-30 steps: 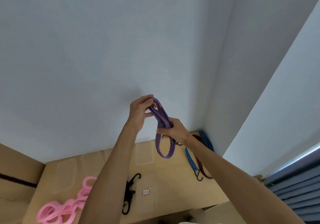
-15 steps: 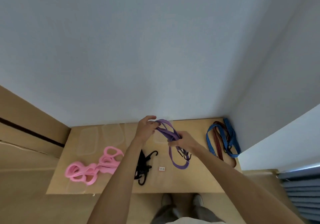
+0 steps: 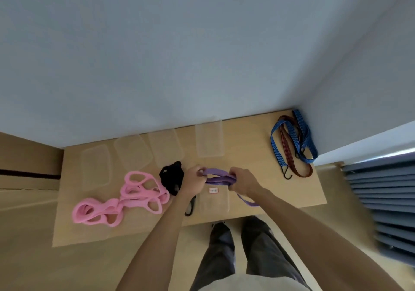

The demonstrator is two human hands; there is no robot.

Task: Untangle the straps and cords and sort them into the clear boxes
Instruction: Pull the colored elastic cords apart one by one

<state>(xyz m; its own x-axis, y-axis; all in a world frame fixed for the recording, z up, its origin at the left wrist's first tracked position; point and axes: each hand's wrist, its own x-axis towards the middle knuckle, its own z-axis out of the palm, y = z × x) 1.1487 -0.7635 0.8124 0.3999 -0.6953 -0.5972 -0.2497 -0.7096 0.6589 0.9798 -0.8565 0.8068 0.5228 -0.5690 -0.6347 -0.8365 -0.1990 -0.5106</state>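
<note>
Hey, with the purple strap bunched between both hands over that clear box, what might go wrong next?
The purple strap has a tail trailing under the right hand, outside the clear box; it may hang over the rim. The left hand is close to the black strap and might snag it.

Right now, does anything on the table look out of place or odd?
Mostly untidy rather than damaged. The pink strap lies in a tangled heap at the table's left, and the blue cord and dark red cord lie crossed together at the far right. None are in the clear boxes.
</note>
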